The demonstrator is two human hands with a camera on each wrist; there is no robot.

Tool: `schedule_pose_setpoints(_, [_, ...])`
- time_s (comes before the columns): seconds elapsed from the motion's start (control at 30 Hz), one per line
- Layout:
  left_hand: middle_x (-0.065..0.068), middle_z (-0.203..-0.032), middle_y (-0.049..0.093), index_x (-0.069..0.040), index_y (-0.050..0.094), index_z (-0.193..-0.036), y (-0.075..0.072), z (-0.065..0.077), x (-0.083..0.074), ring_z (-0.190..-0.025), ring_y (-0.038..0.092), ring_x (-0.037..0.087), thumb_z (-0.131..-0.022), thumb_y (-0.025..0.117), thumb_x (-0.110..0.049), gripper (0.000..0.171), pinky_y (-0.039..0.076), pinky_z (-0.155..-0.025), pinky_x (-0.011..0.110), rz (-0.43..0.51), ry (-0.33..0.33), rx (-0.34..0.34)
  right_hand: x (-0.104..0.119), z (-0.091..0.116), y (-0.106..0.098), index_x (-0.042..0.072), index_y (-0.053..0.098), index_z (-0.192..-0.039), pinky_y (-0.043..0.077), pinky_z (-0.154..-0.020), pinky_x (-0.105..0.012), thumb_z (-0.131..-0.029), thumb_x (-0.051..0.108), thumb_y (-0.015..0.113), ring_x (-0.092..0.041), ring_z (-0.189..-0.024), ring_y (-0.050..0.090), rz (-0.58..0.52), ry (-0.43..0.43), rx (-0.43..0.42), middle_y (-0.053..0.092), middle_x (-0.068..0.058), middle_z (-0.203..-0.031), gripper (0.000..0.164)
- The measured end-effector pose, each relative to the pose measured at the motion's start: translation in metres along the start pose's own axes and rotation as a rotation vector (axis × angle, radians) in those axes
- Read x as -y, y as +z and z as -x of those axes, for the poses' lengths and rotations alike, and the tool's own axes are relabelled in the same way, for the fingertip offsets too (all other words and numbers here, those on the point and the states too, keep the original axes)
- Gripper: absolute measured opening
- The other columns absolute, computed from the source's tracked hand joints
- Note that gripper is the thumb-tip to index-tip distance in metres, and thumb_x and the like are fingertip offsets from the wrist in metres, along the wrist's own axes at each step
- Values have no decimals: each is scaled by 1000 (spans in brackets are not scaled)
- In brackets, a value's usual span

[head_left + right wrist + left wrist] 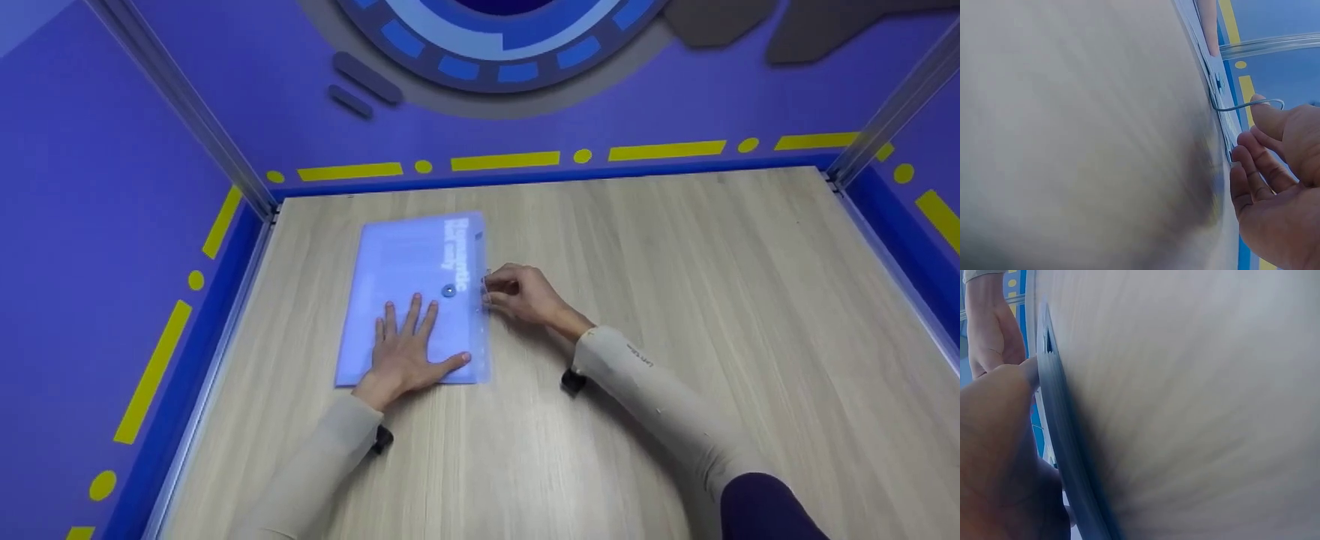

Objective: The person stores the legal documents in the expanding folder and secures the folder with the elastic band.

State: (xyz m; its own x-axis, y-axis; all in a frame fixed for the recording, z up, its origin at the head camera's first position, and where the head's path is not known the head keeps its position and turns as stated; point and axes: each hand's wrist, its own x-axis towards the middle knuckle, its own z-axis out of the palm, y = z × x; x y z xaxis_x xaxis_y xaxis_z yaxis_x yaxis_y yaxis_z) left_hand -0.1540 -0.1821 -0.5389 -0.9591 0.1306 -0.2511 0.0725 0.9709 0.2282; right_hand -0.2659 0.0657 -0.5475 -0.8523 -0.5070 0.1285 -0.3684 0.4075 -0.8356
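Note:
A translucent blue-violet document folder [397,255] with white lettering and a small round button [448,290] lies flat on the table. My left hand [405,356] rests palm down on its lower part, fingers spread and thumb pointing to the right edge. Seen from the left wrist, the folder's layered edge [1067,422] is fairly thick. At the folder's right edge, my right hand [525,292] pinches a thin cord [1235,107] between thumb and fingertips. In the right wrist view the cord stretches from the folder's edge up to the thumb.
The wood-grain tabletop [675,300] extends to the right and in front of the folder. Blue panels with yellow marks [505,160] stand at the back and both sides, joined by metal posts [187,105]. Black wrist devices [574,382] are strapped under both forearms.

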Motion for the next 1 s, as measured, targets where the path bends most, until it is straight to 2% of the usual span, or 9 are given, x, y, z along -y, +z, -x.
schedule_pose_setpoints(0.13, [11, -181, -2, -20, 13, -174, 1, 0, 0, -162, -9, 53, -89, 49, -89, 114, 2, -131, 68, -16, -7, 16, 4, -2, 5, -1, 77, -125, 60, -98, -44, -96, 11, 80, -30, -108, 73, -6, 0, 8, 76, -15, -120, 31])
schedule_pose_setpoints(0.43, [12, -181, -2, -20, 13, -174, 1, -1, 0, -162, -9, 53, -88, 50, -90, 116, 0, -130, 70, 1, -9, 12, 14, -12, 16, -2, 76, -126, 60, -98, -42, -96, 11, 80, -30, -109, 72, 28, -13, 33, 75, -16, -118, 32])
schedule_pose_setpoints(0.67, [12, -181, -1, -20, 14, -173, 2, -4, 0, -162, -9, 54, -88, 49, -91, 117, 0, -130, 70, -6, 6, -10, 22, -20, 22, -3, 74, -128, 59, -95, -42, -98, 12, 77, -30, -106, 69, 127, -2, 59, 72, -16, -117, 33])
schedule_pose_setpoints(1.0, [12, -181, 0, -20, 17, -173, 4, -1, 2, -161, -9, 55, -86, 53, -91, 118, 1, -129, 71, 23, 6, -34, 25, -32, 36, -5, 78, -117, 60, -89, -41, -95, 7, 77, -30, -98, 68, 268, -80, 62, 71, -18, -107, 26])
